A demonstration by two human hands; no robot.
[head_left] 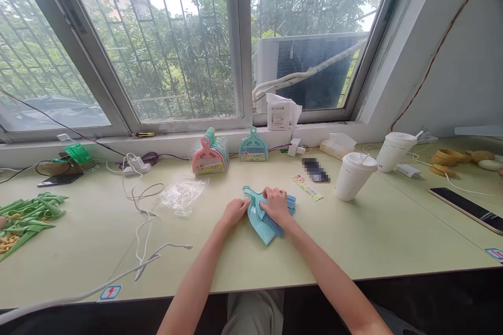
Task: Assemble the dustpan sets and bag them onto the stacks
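A small teal dustpan point(261, 227) lies on the table in front of me, its looped handle pointing away to the left. Over it, turned at an angle, is a matching hand brush point(291, 204) with blue bristles. My right hand point(276, 206) is closed around the brush's body, which the fingers partly cover. At the dustpan's left edge, my left hand point(236, 211) pinches the rim with thumb and fingers. Just right of them lies a printed label strip point(307, 187), and to the left is crumpled clear plastic wrap point(183, 194).
Packed dustpan sets, a pink-fronted stack point(208, 159) and a teal one point(253, 147), stand by the window. White cups point(353, 178) and a phone point(467, 209) are on the right. A white cable point(143, 230) and green folded leaves point(35, 214) occupy the left.
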